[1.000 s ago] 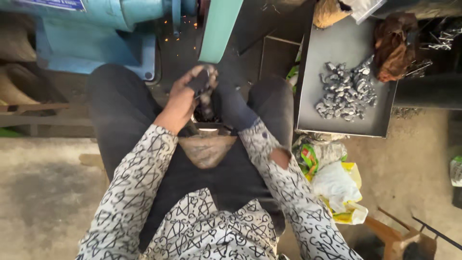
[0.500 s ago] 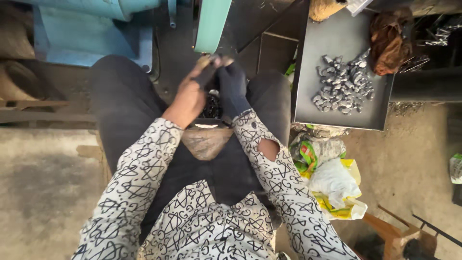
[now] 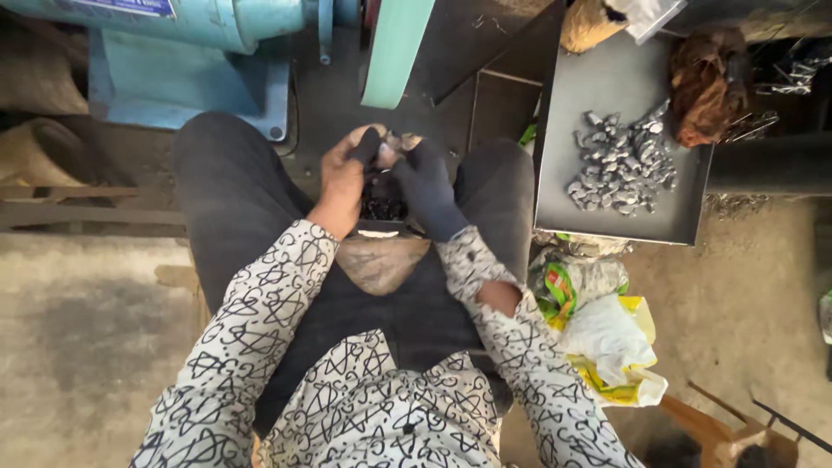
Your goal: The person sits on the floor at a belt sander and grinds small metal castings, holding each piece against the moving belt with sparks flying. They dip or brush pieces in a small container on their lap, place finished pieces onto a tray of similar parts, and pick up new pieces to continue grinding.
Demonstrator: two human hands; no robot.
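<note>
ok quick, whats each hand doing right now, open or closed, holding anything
Left hand: bare, fingers curled shut on a small piece pinched between both hands.
Right hand: in a dark glove, closed on the same small piece.

My left hand (image 3: 345, 169) and gloved right hand (image 3: 425, 186) meet over my lap, fingertips pinching a small metal piece (image 3: 392, 147). Just below them sits a box of dark parts (image 3: 381, 204). At two o'clock, a grey tray (image 3: 607, 95) holds a heap of silvery pieces (image 3: 624, 160). At twelve stands the green belt (image 3: 394, 52).

grinder belt (image 3: 397, 52) close ahead of hands; metal tray (image 3: 572, 199) blocks right.
</note>
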